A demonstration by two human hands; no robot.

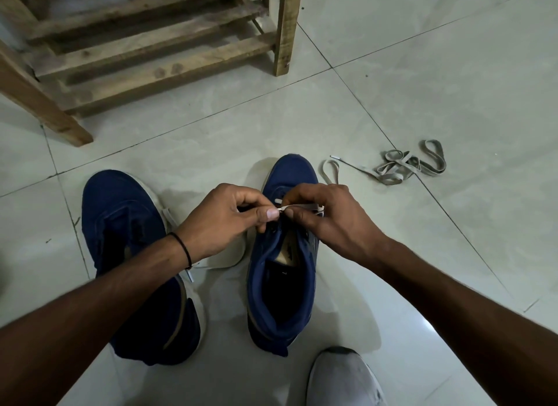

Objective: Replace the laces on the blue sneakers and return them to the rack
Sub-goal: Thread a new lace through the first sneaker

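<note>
Two blue sneakers stand on the tiled floor. The left sneaker [120,218] lies under my left forearm. The right sneaker [282,284] stands upright with its opening toward me. Over its eyelets my left hand [223,221] and my right hand [329,218] both pinch a white lace [297,206], which stretches between the fingertips; a lace tip shows just above. A loop of the same lace [329,170] trails off the shoe's right side. A tangled grey lace [404,164] lies on the floor to the right.
A wooden rack [157,52] with slatted shelves stands at the back left, its front legs on the tiles. A grey shoe toe [344,378] is at the bottom edge. Bare tile spreads to the right and far right.
</note>
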